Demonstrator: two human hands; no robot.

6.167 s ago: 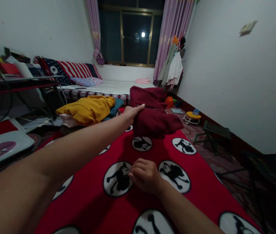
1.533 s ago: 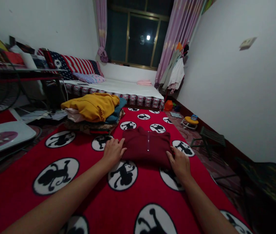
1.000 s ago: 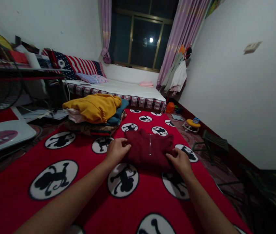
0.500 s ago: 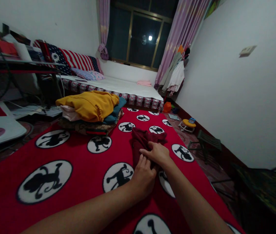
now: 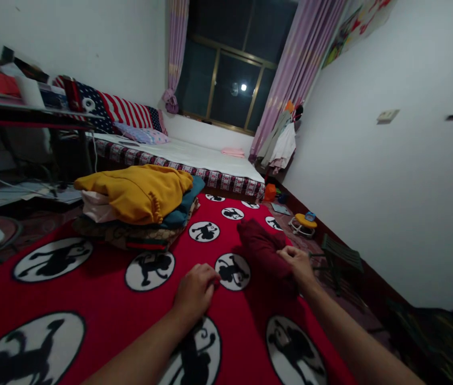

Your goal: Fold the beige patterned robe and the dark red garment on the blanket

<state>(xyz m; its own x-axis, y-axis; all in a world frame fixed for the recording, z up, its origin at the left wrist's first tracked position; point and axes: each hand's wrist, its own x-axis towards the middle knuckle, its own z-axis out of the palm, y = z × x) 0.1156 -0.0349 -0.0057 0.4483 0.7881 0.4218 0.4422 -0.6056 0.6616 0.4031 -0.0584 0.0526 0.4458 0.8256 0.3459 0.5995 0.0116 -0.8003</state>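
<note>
A folded maroon garment (image 5: 260,243) is tilted over the right part of the red blanket (image 5: 102,291), which has black monkey figures in white ovals. My right hand (image 5: 296,264) grips the garment's near right side, fingers closed on the cloth. Apart from it, on the left, my left hand (image 5: 196,289) is low over the blanket with its fingers curled in toward the thumb; what they hold, if anything, I cannot make out. Beyond that hand lies a stack of folded clothes, with a mustard-yellow garment (image 5: 142,190) on top and a teal one (image 5: 184,200) beneath it.
A bed (image 5: 194,152) with a white sheet stands under the window at the back. Along the right wall are a yellow-topped stool (image 5: 305,221) and a dark folding stool (image 5: 342,251). A cluttered desk (image 5: 22,120) stands at the left.
My left hand has come off the maroon garment and moved left. My right hand has shifted right with the garment, which is now folded more compactly. The view has moved a little.
</note>
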